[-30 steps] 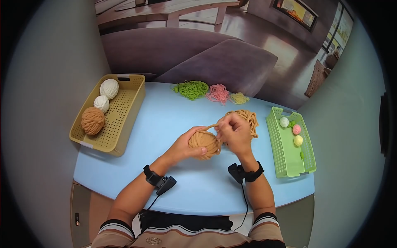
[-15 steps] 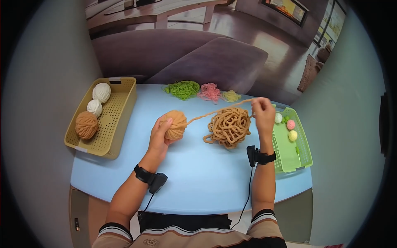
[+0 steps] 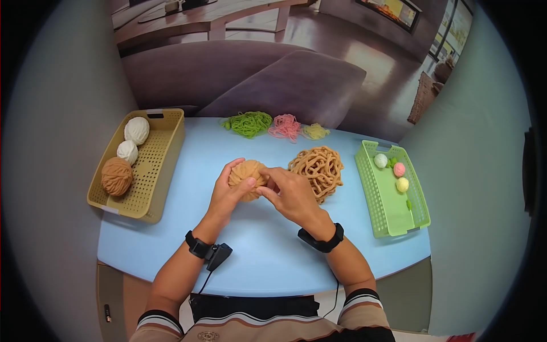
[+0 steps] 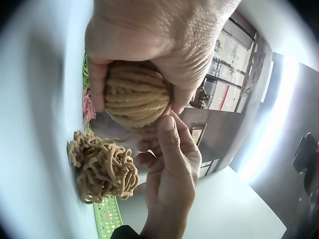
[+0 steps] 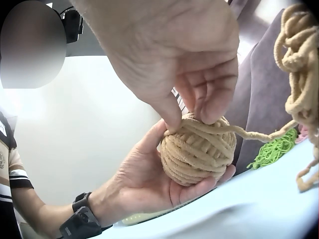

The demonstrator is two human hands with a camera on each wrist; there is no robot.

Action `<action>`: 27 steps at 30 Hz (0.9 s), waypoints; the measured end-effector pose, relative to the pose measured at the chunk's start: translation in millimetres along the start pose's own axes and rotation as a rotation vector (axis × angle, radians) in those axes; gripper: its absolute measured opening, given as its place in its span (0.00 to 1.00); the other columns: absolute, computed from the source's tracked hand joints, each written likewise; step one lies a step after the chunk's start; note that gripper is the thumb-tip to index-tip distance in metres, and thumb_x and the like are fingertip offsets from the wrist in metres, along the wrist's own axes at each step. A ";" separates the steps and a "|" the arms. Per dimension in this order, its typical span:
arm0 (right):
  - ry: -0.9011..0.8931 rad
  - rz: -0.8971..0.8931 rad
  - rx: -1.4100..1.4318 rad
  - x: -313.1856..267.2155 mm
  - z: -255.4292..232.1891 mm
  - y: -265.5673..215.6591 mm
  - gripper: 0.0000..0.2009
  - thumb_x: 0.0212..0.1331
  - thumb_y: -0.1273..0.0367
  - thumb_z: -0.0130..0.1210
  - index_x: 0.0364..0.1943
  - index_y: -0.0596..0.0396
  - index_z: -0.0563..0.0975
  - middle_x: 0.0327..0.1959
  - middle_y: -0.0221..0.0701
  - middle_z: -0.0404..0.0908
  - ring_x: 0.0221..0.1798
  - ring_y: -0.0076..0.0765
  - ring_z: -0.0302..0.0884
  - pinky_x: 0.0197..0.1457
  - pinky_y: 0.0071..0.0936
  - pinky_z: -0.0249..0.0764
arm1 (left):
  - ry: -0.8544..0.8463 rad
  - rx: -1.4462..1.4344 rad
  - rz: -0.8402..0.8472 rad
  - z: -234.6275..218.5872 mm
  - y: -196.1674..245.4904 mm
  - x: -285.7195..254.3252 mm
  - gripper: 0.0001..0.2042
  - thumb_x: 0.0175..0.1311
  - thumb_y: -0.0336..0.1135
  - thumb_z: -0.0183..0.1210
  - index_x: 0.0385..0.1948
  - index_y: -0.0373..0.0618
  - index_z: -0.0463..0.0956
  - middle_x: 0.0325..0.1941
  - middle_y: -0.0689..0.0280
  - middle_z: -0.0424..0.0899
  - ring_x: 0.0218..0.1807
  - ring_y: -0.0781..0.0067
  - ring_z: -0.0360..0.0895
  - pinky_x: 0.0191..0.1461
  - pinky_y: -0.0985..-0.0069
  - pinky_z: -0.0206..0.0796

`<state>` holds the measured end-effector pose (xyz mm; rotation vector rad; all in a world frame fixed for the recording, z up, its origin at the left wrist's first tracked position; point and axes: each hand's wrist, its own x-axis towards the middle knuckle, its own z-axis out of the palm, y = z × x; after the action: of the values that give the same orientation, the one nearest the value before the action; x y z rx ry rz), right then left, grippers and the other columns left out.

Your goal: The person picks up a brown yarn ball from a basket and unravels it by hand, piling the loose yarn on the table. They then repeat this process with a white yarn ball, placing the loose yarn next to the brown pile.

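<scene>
Tan yarn heap (image 5: pixel 300 64) partly past right wrist view's edge

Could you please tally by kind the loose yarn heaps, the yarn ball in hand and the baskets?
Loose yarn heaps: 4 (tan heap, green heap, pink heap, yellow heap)
Held yarn ball: 1
Baskets: 2 (tan basket, green basket)
Total: 7

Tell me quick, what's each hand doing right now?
Left hand: closed, holding the tan yarn ball.
Right hand: closed, pinching the yarn strand at the ball.
</scene>
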<state>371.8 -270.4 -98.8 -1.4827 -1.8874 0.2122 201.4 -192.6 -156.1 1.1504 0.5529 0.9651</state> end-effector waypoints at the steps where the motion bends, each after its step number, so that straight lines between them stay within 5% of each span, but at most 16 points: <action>1: 0.000 0.004 0.017 -0.4 0.3 1.5 0.13 0.59 0.65 0.66 0.44 0.56 0.79 0.37 0.35 0.82 0.34 0.47 0.82 0.37 0.39 0.77 | -0.001 0.009 -0.001 1.0 1.2 -0.2 0.35 0.64 0.42 0.68 0.68 0.37 0.61 0.60 0.56 0.76 0.61 0.69 0.76 0.65 0.70 0.70; 7: 0.068 -0.123 0.042 -0.9 1.1 9.8 0.14 0.58 0.63 0.68 0.44 0.54 0.79 0.36 0.33 0.83 0.31 0.43 0.83 0.35 0.36 0.77 | 0.044 -0.012 -0.029 -2.0 -1.9 1.0 0.35 0.65 0.46 0.66 0.68 0.38 0.61 0.60 0.56 0.76 0.61 0.68 0.77 0.63 0.71 0.72; 11: 0.004 0.102 0.047 0.6 -10.2 3.2 0.25 0.56 0.59 0.70 0.54 0.52 0.75 0.39 0.35 0.86 0.30 0.45 0.84 0.36 0.35 0.79 | 0.090 -0.048 -0.066 -3.2 3.7 0.3 0.32 0.70 0.48 0.60 0.69 0.41 0.60 0.63 0.59 0.75 0.61 0.68 0.78 0.58 0.68 0.77; 17: 0.000 0.121 0.053 -2.6 11.1 5.9 0.19 0.59 0.62 0.67 0.50 0.54 0.76 0.29 0.41 0.86 0.30 0.51 0.84 0.33 0.39 0.77 | 0.040 -0.061 -0.079 -0.9 6.2 -2.2 0.32 0.71 0.49 0.60 0.69 0.43 0.60 0.63 0.60 0.75 0.62 0.68 0.77 0.58 0.68 0.78; 20: 0.089 -0.027 0.010 -3.6 9.4 15.0 0.11 0.62 0.66 0.66 0.42 0.58 0.79 0.24 0.34 0.84 0.25 0.30 0.82 0.28 0.27 0.75 | -0.014 -0.079 -0.095 2.8 6.0 -1.9 0.34 0.68 0.50 0.63 0.69 0.44 0.60 0.62 0.61 0.75 0.61 0.69 0.77 0.58 0.69 0.77; 27: -0.168 0.299 0.845 -0.3 -4.3 4.4 0.13 0.73 0.63 0.52 0.33 0.56 0.77 0.25 0.27 0.81 0.23 0.19 0.77 0.24 0.17 0.71 | -0.184 -0.039 -0.158 -1.4 -5.7 -0.5 0.44 0.52 0.51 0.76 0.67 0.42 0.63 0.60 0.62 0.77 0.61 0.70 0.76 0.64 0.69 0.71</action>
<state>378.0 -270.6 -98.2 -1.1417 -1.3859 1.1453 202.1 -192.8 -161.9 1.1289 0.4671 0.7233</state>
